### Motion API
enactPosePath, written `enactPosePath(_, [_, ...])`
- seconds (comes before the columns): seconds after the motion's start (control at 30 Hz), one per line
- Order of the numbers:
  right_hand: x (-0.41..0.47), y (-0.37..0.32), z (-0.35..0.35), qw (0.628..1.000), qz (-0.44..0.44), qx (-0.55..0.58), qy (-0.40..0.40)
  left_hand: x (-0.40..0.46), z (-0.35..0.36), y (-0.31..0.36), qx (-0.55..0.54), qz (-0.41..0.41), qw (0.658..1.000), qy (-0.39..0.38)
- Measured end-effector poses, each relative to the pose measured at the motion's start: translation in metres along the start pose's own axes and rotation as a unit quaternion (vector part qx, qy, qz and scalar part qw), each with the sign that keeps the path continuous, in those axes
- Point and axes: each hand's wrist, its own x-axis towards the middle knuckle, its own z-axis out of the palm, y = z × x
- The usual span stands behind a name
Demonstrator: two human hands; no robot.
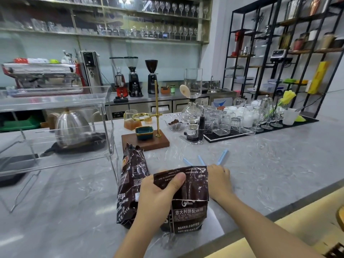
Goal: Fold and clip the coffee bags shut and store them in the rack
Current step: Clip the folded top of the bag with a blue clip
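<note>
Right now the person stands at the gray counter (260, 174) with two dark coffee bags in front of them. The near bag (188, 205) stands upright, and its top flap is bent over toward the person. The left hand (158, 194) holds that flap, with the thumb pressed flat on the front and the other fingers curled behind it. The right hand (219, 180) is at the right edge of the near bag, down by the flap. I cannot tell if its fingers are apart or pinching, because the bag hides them.

The second bag (130, 185) stands just left of the near bag, touching it, and its top is open and crinkly.

Three blue clips (222, 156) lie on the counter just behind the near bag. The clear rack (55, 127) stands well to the left of the near bag.

The near bag looks full and a bit heavy at the bottom. The top is thin, shiny and soft, so it may slip or spring back up. I think the best place to hold it is on the folded flap, with both hands at the two ends, while a clip slides on. To carry it, hold the fat bottom part.
</note>
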Motion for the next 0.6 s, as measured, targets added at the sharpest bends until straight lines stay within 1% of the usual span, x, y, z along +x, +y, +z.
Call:
enactPosePath(0.07, [-0.004, 0.004, 0.000, 0.989, 0.053, 0.136, 0.002, -0.004, -0.002, 0.003, 0.001, 0.000, 1.000, -0.003])
enactPosePath(0.13, [-0.010, 0.007, -0.003, 0.951, 0.106, 0.291, 0.010, -0.006, -0.004, 0.005, -0.008, -0.004, 1.000, -0.005])
enactPosePath(0.17, [-0.015, 0.007, -0.008, 0.931, 0.122, 0.344, 0.017, -0.007, -0.005, 0.006, -0.013, -0.007, 1.000, -0.007])
enactPosePath(0.23, [-0.029, 0.004, -0.027, 0.889, 0.134, 0.437, 0.034, -0.008, -0.007, 0.007, -0.021, -0.015, 1.000, -0.014])
enactPosePath(0.33, [-0.061, -0.003, -0.073, 0.804, 0.130, 0.577, 0.059, -0.010, -0.010, 0.007, -0.046, -0.041, 0.998, -0.028])
enactPosePath(0.4, [-0.082, -0.007, -0.108, 0.774, 0.105, 0.620, 0.072, -0.011, -0.013, 0.006, -0.060, -0.044, 0.997, -0.034])
enactPosePath(0.47, [-0.102, -0.012, -0.139, 0.768, 0.074, 0.632, 0.075, -0.013, -0.013, 0.008, -0.072, -0.035, 0.996, -0.038])
enactPosePath(0.6, [-0.125, -0.030, -0.181, 0.804, -0.013, 0.588, 0.081, -0.017, -0.012, 0.010, -0.087, -0.019, 0.994, -0.056])
